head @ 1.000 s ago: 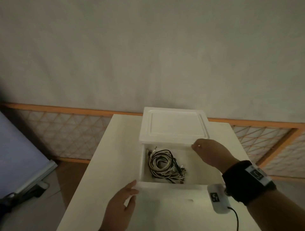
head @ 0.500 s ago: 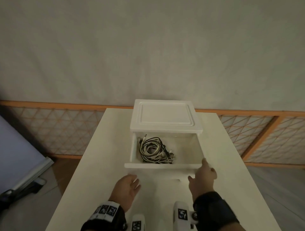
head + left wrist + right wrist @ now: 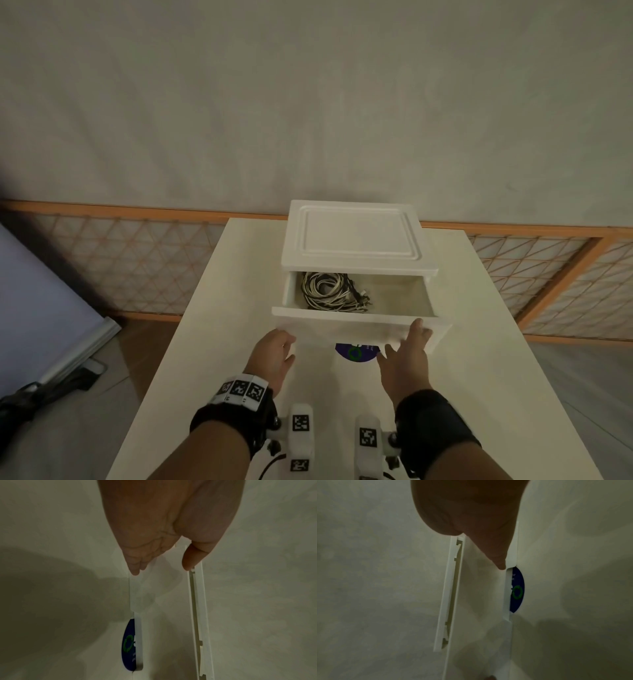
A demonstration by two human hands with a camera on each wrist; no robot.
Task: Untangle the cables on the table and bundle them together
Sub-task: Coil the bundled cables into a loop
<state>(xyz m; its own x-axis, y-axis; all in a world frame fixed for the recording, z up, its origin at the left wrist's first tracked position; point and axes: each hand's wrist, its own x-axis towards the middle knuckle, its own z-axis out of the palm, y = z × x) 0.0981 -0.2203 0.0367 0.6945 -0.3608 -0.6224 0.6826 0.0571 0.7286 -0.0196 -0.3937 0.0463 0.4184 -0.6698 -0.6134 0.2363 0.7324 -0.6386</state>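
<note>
— Head view first: what surrounds the job?

— White table (image 3: 219,342), long axis running away toward a grey wall (image 3: 308,96), with an orange-framed lattice panel (image 3: 130,260) behind. On the table, a white drawer box (image 3: 356,240); its drawer (image 3: 342,323) pulled out toward the viewer. Under the drawer front, part of a round blue sticker (image 3: 356,353) with a green ring. Off to the left, a pale board (image 3: 37,308) leaning on the floor.

— And the cables?

— Black and white cables (image 3: 327,291), coiled in a tangle in the left half of the drawer, loose ends trailing right. Drawer walls all around them.

— Hands?

— Left hand (image 3: 272,359) at the left end of the drawer front, right hand (image 3: 407,359) at the right end, thumb up against the front's top edge, fingers underneath. Black wrist straps with printed markers on both.

— Left wrist view?

— Thumb (image 3: 192,558) on one edge of the drawer front, fingers (image 3: 135,566) on the other, panel pinched between. Sticker at the lower edge.

— Right wrist view?

— Much the same: fingers (image 3: 500,561) stretched along the panel toward the sticker, thumb mostly hidden. Gripping the drawer front; cables out of sight here.
</note>
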